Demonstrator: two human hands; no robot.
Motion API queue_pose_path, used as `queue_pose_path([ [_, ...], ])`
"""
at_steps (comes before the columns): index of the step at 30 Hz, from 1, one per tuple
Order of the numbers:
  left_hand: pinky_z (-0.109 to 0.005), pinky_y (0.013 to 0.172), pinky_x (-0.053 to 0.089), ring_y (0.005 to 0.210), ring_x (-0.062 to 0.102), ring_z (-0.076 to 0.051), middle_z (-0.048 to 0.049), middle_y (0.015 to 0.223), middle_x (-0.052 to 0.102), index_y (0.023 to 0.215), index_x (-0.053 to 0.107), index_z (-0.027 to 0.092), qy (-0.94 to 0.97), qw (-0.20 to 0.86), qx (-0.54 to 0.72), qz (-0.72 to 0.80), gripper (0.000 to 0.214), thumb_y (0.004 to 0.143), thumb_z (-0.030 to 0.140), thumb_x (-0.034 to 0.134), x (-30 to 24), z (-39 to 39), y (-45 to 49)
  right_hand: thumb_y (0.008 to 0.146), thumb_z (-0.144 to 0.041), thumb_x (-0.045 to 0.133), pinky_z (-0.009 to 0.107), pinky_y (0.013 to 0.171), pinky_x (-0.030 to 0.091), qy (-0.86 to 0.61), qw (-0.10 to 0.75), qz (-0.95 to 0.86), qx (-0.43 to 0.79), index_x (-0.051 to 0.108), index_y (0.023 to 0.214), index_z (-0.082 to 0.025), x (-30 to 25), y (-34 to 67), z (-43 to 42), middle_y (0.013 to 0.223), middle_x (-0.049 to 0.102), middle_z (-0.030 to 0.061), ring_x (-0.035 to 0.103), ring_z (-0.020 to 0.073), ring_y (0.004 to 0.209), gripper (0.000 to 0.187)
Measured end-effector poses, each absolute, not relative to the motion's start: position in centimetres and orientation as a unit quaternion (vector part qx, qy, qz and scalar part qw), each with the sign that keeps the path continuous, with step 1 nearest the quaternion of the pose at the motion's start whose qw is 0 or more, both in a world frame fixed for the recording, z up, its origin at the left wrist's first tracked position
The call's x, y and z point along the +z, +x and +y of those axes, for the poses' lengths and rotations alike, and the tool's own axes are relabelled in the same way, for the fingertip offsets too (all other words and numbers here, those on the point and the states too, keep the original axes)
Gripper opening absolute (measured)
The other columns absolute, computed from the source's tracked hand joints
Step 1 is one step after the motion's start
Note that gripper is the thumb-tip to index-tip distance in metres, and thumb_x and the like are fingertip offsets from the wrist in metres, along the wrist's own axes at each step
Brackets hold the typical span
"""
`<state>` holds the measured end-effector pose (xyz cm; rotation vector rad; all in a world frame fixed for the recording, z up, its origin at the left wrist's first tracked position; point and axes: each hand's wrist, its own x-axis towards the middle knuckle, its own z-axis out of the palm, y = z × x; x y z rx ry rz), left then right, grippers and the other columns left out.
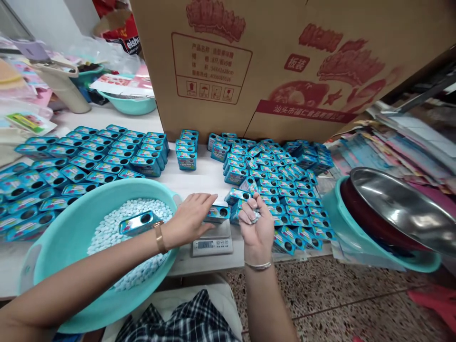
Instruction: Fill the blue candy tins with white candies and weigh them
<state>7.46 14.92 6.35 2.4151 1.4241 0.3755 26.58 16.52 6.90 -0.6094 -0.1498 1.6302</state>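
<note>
My left hand (194,216) reaches over the near rim of the turquoise basin, fingers stretched out and thumb apart. Between its fingers and thumb is the left end of a blue tin (219,213); I cannot tell if they touch. That tin lies on a small digital scale (213,244). Just to its right, my right hand (258,225) is raised with the fingers curled round some pale candies (255,217). Many more pale blue-white candies (124,216) fill part of the turquoise basin (67,266), with another blue tin (138,223) lying on them.
Rows of blue tins (85,152) stand at the left, and more tins (274,190) are packed at the right. Behind them rises a large cardboard box (221,109). A metal bowl (402,204) rests on stacked basins at the right edge.
</note>
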Motion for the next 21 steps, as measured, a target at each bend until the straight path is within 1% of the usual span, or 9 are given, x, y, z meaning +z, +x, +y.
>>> queue_pose_path([
  [4,-0.042,0.099,0.04,0.118,0.047,-0.03,-0.0131,0.13,0.053,0.137,0.036,0.016,0.846,0.14,0.095,0.506,0.071,0.077,0.038,0.07,6.2,15.3,7.7,0.088,-0.018,0.053,0.012,0.036,0.027,-0.268,0.635,-0.072,0.721,0.053,0.089,-0.02,6.9,26.2,16.5,0.06,0.041,-0.0092,0.032,0.0022,0.04,0.002],
  [6,-0.042,0.097,0.04,0.116,0.049,-0.031,-0.0132,0.128,0.054,0.135,0.038,0.016,0.846,0.137,0.081,0.51,0.069,0.077,0.039,0.069,6.2,15.4,7.7,0.086,-0.02,0.057,0.012,0.038,0.029,-0.274,0.634,-0.084,0.718,0.053,0.088,-0.02,6.8,25.8,16.6,0.06,0.041,-0.0094,0.033,0.002,0.041,0.005],
  [10,-0.042,0.092,0.041,0.108,0.054,-0.03,-0.0116,0.113,0.061,0.126,0.046,0.018,0.846,0.145,0.054,0.51,0.056,0.079,0.039,0.067,5.6,15.7,7.8,0.081,-0.027,0.066,0.014,0.044,0.033,-0.304,0.65,-0.123,0.685,0.054,0.088,-0.021,6.4,24.7,16.9,0.061,0.04,-0.0097,0.036,0.0027,0.045,0.015],
  [13,-0.04,0.089,0.042,0.102,0.057,-0.028,-0.0099,0.107,0.063,0.117,0.051,0.019,0.847,0.139,0.055,0.511,0.044,0.08,0.036,0.066,5.1,15.9,8.0,0.08,-0.03,0.067,0.016,0.048,0.036,-0.333,0.67,-0.161,0.644,0.056,0.09,-0.02,6.1,23.6,17.2,0.062,0.041,-0.0091,0.039,0.0033,0.049,0.017],
  [17,-0.039,0.085,0.043,0.098,0.058,-0.028,-0.009,0.102,0.063,0.114,0.053,0.019,0.843,0.127,0.057,0.519,0.039,0.081,0.035,0.064,4.8,15.9,8.3,0.082,-0.028,0.063,0.017,0.049,0.034,-0.353,0.689,-0.192,0.604,0.058,0.086,-0.019,5.7,22.3,17.6,0.06,0.043,-0.0083,0.038,0.0036,0.049,0.012],
  [21,-0.039,0.085,0.043,0.098,0.058,-0.028,-0.0089,0.1,0.062,0.112,0.055,0.019,0.841,0.13,0.057,0.521,0.036,0.081,0.036,0.063,4.7,16.0,8.4,0.081,-0.028,0.064,0.017,0.046,0.03,-0.346,0.694,-0.177,0.606,0.057,0.087,-0.019,5.7,22.2,17.9,0.059,0.04,-0.0093,0.035,0.0034,0.047,0.012],
])
